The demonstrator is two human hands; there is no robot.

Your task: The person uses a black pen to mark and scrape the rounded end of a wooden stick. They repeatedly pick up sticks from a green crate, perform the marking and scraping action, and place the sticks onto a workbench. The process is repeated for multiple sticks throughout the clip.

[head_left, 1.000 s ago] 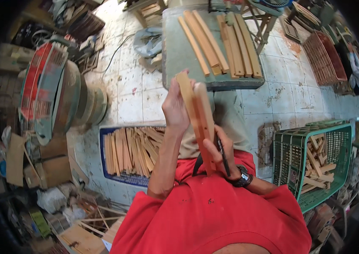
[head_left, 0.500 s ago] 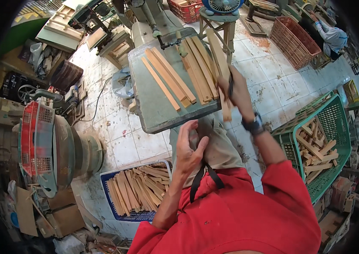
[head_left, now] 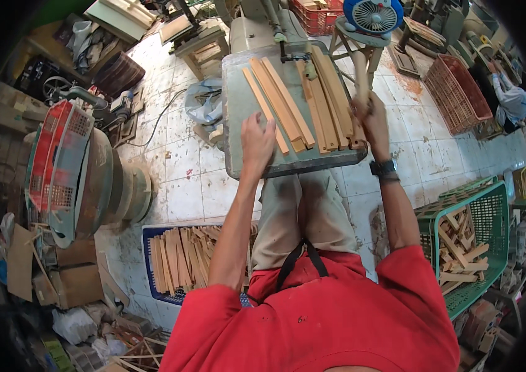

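My left hand (head_left: 258, 137) is at the left of the worktable (head_left: 237, 93), fingers apart, beside a thin loose wooden strip (head_left: 263, 105). Two thicker strips (head_left: 281, 100) lie next to it. My right hand (head_left: 372, 119) grips a pale wooden piece (head_left: 360, 74) at the table's right edge, beside a group of several strips (head_left: 331, 105) lying side by side under a metal fitting (head_left: 297, 57). Whether another item is inside my right hand is hidden.
A blue crate (head_left: 148, 266) of wooden strips is lower left, a green basket (head_left: 492, 260) of short pieces lower right. A red-guarded machine (head_left: 52, 155) stands left, a blue fan (head_left: 374, 15) on a stool (head_left: 353, 37). A co-worker (head_left: 511, 99) is at far right beside a red crate (head_left: 449, 93).
Both hands have moved forward and apart from my lap to the table. The wooden pieces first held in both hands went to my right hand alone, now at the table's right side.
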